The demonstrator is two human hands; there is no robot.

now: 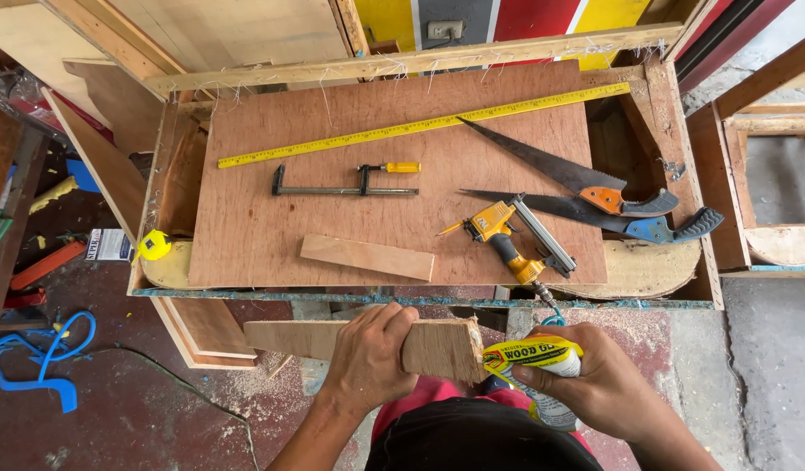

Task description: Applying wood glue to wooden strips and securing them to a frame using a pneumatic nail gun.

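Two hands at work: left hand [367,358] wrapped tight around one wooden board [437,347], right hand [594,384] squeezing one glue bottle [537,362], tip touching the board's cut end, just below the plywood sheet [245,235] edge. Up there: two handsaws [585,179], one nail gun [507,240], one bar clamp [341,187], one yellow ruler [420,126], one small plank [367,257].

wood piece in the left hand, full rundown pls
The wood piece is a flat, pale, raw-looking board, long and narrow, with one end cut at an angle and rough along the edge. It is held roughly level, lengthwise left to right, below the front edge of the bench. The left hand wraps over its middle, hiding that part. The angled end meets the tip of the yellow glue bottle gripped in the right hand. Nothing else touches it.
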